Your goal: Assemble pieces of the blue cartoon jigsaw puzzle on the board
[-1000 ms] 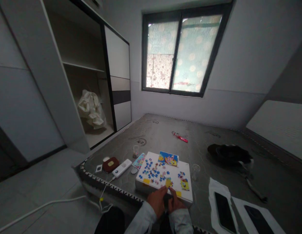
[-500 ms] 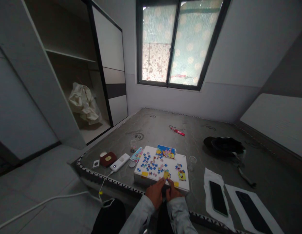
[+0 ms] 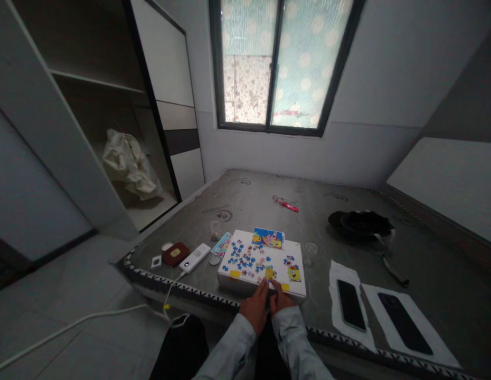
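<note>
On a white box (image 3: 228, 285) lie many loose blue and pink jigsaw pieces (image 3: 245, 258). Several joined yellow pieces (image 3: 271, 273) sit at its front edge. My left hand (image 3: 255, 306) has its fingers together, the tips against the lower side of this yellow cluster. Close on its right, my right hand (image 3: 281, 300) has bent fingers, with the fingertips at the cluster too. A small piece may be between the hands, too small to make out. Another joined section (image 3: 293, 272) with a yellow cartoon face lies at the right. The picture card (image 3: 268, 238) rests along the back edge.
Left of the box are a white power bank (image 3: 196, 258) on a cable, a brown case (image 3: 175, 254) and a clear cup (image 3: 215, 230). To the right stand another clear cup (image 3: 310, 252), two phones on white sheets, including one phone (image 3: 351, 304), and a dark cap (image 3: 360, 225).
The camera view has tilted and shifted slightly. Both hands stay at the front of the box by the yellow cluster, their fingers only slightly moved.
</note>
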Demonstrator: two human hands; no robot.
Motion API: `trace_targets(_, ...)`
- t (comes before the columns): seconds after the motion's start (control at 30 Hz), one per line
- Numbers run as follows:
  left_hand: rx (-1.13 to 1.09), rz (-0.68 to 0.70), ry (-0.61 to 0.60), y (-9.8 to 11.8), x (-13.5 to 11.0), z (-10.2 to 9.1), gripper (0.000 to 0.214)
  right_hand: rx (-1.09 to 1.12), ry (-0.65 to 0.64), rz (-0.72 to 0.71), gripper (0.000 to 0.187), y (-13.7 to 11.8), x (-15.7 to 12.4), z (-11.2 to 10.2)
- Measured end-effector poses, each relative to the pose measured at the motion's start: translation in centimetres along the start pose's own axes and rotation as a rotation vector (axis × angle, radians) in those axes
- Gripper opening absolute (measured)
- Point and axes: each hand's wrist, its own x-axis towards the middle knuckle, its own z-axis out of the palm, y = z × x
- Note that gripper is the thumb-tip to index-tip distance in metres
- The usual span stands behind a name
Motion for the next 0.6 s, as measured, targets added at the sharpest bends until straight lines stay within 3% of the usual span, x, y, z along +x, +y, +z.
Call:
trace_targets(0.33,-0.025,0.019,0.056,0.4,0.5,2.0,0.081,0.050,-0.062,-0.001,0.051,-0.3,-0.2,-1.7)
trace_targets(0.6,-0.011,0.013,0.033,0.2,0.4,2.0,0.085,0.067,-0.079,0.017,0.054,0.1,0.2,-0.8)
